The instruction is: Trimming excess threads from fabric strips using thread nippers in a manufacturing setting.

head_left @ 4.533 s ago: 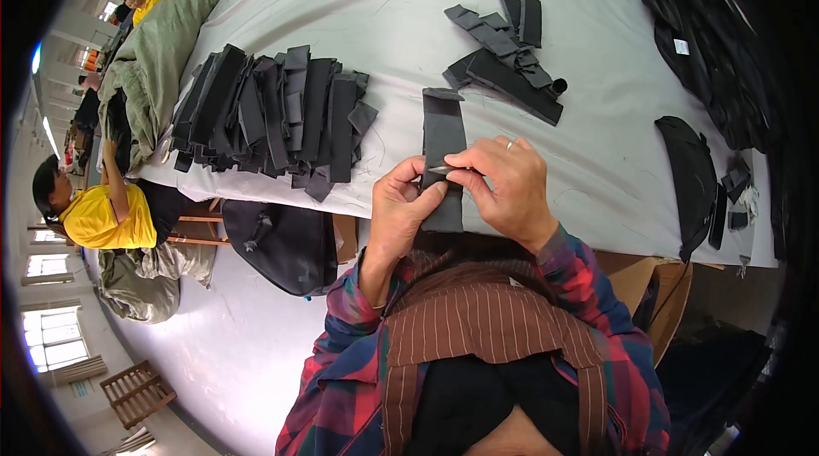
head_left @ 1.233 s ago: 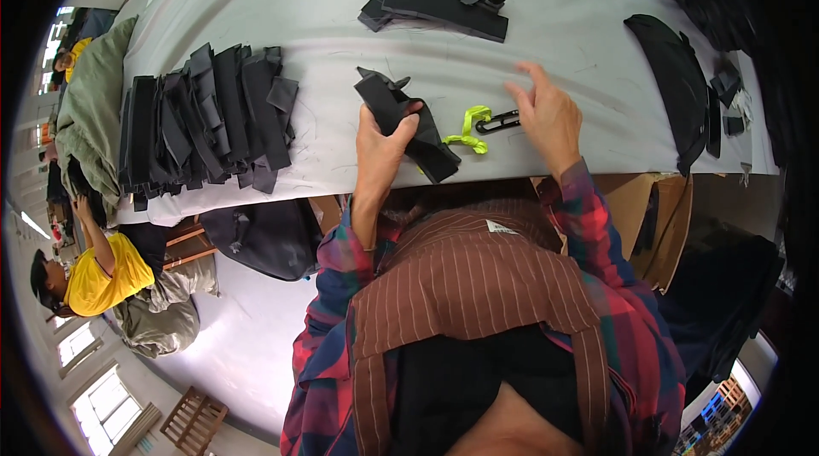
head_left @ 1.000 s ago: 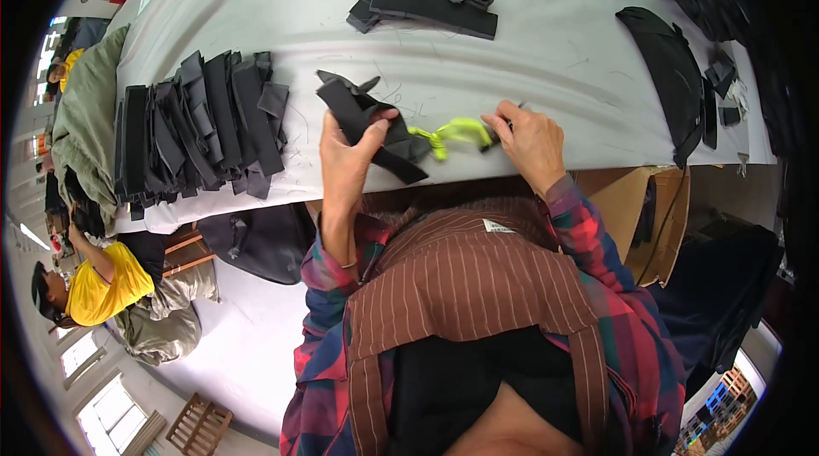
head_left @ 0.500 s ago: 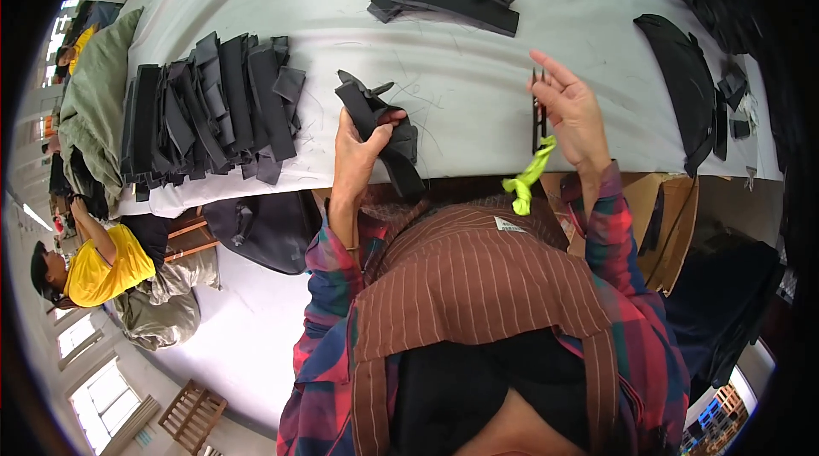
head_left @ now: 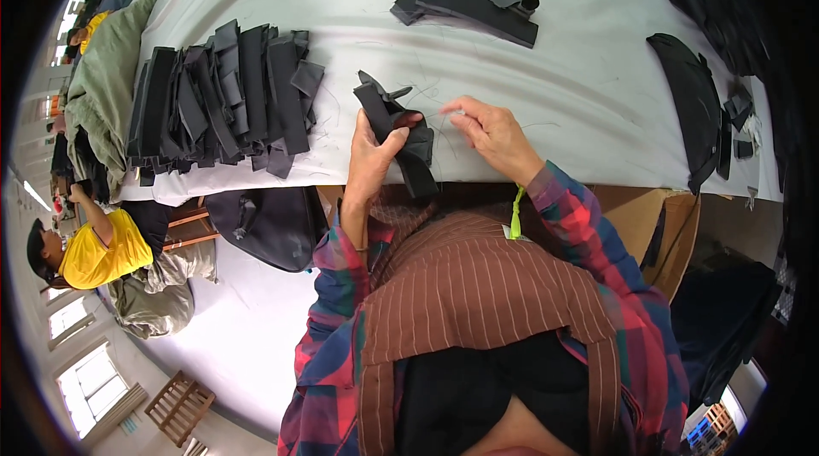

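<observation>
A folded strip of dark grey fabric [head_left: 417,168] is gripped in my left hand [head_left: 373,156], its thumb lying across the folds. Close to its right side is my right hand [head_left: 497,139], thumb and forefinger drawn together, not touching the fabric. Loose threads lie around these fingertips; whether one is pinched cannot be made out. A yellow-green ribbon [head_left: 516,215] hangs below the right wrist. The thread snips it is tied to are hidden behind that hand, apparently still held in the palm.
A row of dark fabric strips [head_left: 247,98] lies left on the white-covered table [head_left: 341,29]. More strips [head_left: 478,12] lie at the far middle. A curved black piece [head_left: 685,98] is at right. A cardboard box [head_left: 674,230] stands below the table edge; a person in yellow [head_left: 115,251] is at left.
My right hand has moved left toward the fabric, and its fingers have drawn in. The snips' blades, visible before, are now hidden. My left hand keeps its hold; the view has shifted slightly.
</observation>
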Tool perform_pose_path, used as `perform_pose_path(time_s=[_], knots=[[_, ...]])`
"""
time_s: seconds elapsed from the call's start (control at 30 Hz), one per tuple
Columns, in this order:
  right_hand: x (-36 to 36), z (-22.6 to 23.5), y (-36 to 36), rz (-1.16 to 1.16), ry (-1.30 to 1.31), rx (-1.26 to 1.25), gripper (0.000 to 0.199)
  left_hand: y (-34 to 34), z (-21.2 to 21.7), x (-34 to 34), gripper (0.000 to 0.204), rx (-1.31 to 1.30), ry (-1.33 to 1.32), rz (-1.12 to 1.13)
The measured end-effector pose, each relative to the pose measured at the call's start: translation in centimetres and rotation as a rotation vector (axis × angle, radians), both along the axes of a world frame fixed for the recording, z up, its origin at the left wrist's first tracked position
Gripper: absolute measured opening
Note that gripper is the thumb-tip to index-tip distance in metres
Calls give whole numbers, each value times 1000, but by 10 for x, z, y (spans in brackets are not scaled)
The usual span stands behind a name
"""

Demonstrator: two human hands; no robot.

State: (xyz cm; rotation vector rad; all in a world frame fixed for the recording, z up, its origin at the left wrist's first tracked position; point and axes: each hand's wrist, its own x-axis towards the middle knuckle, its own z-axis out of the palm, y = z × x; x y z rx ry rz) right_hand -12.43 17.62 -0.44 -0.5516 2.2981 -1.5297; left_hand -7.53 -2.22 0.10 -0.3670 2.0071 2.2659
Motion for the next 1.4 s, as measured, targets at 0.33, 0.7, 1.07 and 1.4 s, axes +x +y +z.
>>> perform_pose_path(time_s=[0.33, 0.7, 1.07, 1.4], knots=[[-22, 30, 14, -79, 49, -468, 24, -4, -5, -1, 39, 14, 21, -2], [-14, -23, 15, -79, -69, -323, 19, -1, -3, 0, 37, 21, 7, 18], [12, -16, -31, -7, 406, 178, 19, 0, -7, 0, 35, 6, 38, 24], [14, -24, -38, 52, 418, 329, 16, -2, -12, 0, 35, 43, 43, 33]])
